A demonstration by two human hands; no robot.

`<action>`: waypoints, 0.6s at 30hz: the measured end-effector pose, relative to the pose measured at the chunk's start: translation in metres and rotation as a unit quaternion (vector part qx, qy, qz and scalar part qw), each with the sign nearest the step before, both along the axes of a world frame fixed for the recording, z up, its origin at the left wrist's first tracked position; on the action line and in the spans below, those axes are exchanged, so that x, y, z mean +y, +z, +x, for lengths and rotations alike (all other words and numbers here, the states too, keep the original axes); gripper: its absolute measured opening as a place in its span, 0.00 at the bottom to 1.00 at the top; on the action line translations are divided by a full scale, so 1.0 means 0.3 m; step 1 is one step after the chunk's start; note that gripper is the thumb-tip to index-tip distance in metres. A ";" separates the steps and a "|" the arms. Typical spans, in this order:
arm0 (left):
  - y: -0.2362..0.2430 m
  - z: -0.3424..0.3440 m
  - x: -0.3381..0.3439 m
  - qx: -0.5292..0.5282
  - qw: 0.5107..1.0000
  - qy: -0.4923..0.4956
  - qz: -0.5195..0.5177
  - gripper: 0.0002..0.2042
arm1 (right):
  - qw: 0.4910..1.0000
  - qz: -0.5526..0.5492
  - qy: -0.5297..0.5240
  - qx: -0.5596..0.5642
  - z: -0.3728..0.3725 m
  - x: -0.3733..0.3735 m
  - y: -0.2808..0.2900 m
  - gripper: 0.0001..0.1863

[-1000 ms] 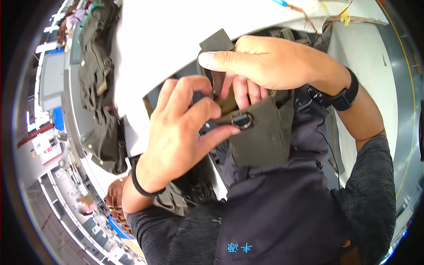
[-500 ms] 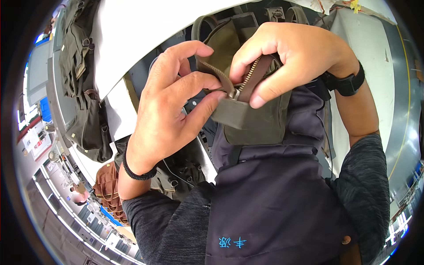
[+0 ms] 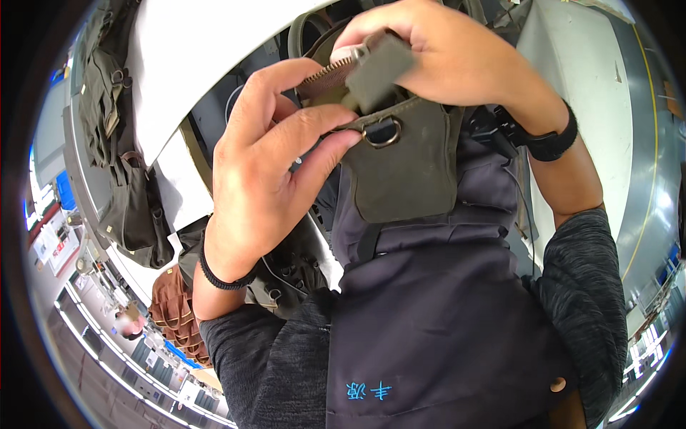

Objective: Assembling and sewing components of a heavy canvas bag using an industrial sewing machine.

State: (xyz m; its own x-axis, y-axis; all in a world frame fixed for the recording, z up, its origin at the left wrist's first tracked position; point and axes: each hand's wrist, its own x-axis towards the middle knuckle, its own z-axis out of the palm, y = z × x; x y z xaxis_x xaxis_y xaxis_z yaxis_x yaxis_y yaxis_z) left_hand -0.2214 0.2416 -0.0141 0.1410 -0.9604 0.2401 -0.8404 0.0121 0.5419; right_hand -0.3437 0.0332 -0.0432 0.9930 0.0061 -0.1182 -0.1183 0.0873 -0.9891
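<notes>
An olive-green canvas bag (image 3: 411, 171) hangs mouth-up in front of my dark apron (image 3: 436, 307). My left hand (image 3: 261, 171) pinches the bag's top edge between thumb and index finger, right beside a metal D-ring (image 3: 384, 134). Above the opening, my right hand (image 3: 457, 57) is closed on the zipper end, where a green fabric tab (image 3: 381, 75) stands up, slightly blurred. The toothed zipper (image 3: 330, 72) runs from there toward my left fingers. My right fingertips are partly hidden behind the tab and zipper.
Dark green bags (image 3: 136, 204) lie along a table at the left, beside a white surface (image 3: 196, 43). Lower left are brown bags (image 3: 171, 307) and more dark bags (image 3: 296, 275) with metal rings. A white-covered surface (image 3: 582, 93) lies at the right.
My right hand has moved up and left, lifting the zipper end and its tab out of the bag's mouth. The D-ring now shows. My left fingers now grip the bag's edge.
</notes>
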 end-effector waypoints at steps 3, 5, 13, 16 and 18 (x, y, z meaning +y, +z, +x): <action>-0.010 -0.001 -0.001 0.011 1.000 0.028 -0.003 0.15 | 0.992 -0.116 -0.049 -0.004 -0.004 -0.022 0.014 0.20; -0.014 0.002 0.000 -0.029 0.999 0.020 -0.012 0.13 | 0.995 -0.092 -0.004 0.034 0.001 -0.042 0.016 0.22; 0.009 0.018 -0.001 0.001 0.988 0.108 -0.114 0.06 | 0.956 0.213 -0.041 0.198 0.017 -0.031 -0.083 0.25; 0.010 -0.026 0.002 -0.008 0.997 0.068 0.026 0.11 | 0.955 0.264 -0.002 0.134 0.027 -0.028 -0.114 0.24; -0.002 -0.054 0.000 0.032 0.991 0.047 0.122 0.14 | 0.965 0.197 -0.045 0.167 0.039 -0.019 -0.115 0.19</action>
State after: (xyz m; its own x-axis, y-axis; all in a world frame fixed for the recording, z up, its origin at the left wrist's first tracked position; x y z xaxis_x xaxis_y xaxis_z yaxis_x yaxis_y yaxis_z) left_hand -0.2378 0.2416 -0.0148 0.2402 -0.9707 -0.0107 -0.7956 -0.2031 0.5707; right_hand -0.3319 0.0273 -0.0778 0.8982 0.0309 -0.4385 -0.3994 0.4741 -0.7847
